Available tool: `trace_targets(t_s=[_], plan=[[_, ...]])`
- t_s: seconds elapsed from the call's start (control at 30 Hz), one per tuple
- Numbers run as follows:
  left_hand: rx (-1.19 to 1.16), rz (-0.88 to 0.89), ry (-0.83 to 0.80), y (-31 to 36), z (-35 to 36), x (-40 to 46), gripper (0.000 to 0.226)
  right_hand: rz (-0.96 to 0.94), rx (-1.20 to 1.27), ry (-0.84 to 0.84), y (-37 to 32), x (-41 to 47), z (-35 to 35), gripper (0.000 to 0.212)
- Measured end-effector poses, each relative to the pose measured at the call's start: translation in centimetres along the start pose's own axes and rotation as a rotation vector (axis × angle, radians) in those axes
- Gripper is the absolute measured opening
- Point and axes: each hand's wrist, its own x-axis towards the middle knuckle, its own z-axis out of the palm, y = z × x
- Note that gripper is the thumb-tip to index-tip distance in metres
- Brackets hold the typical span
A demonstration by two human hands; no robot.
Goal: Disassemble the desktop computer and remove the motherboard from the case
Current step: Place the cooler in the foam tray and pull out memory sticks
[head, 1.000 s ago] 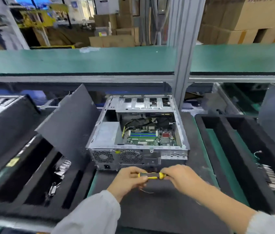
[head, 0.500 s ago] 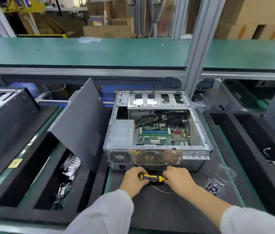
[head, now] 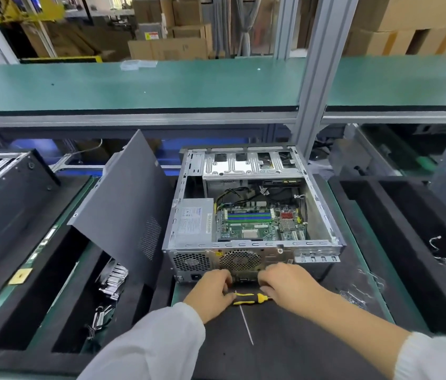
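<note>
We see the open silver metal computer case (head: 252, 215), green motherboard (head: 254, 224) inside. Left hand (head: 211, 293) and right hand (head: 290, 283) both grip a yellow-and-black screwdriver (head: 249, 298); its tip is hidden.

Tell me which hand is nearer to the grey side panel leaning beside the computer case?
Left. The left hand is at the case's rear, just right of the panel; the right hand is farther right.

A factory assembly line: green conveyor belt (head: 161, 83); aluminium frame post (head: 318, 78); stacked cardboard boxes (head: 408, 23) behind.
</note>
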Motion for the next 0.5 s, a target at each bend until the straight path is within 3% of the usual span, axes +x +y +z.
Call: trace_targets(t_s=[0.2, 0.37, 0.5], plan=[[-0.048, 0.229, 0.038, 6.6, -5.1, 0.0, 0.012, -0.071, 0.183, 0.176, 0.3, -0.2, -8.1, 0.016], [-0.211, 0.206, 0.113, 9.5, -8.9, 3.2, 0.023, -0.053, 0.256, 0.258, 3.2, 2.1, -12.7, 0.015], [-0.248, 0.122, 0.095, 9.4, -9.3, 6.4, 0.016, -0.047, 0.269, 0.275, 5.1, 4.8, -12.4, 0.016]])
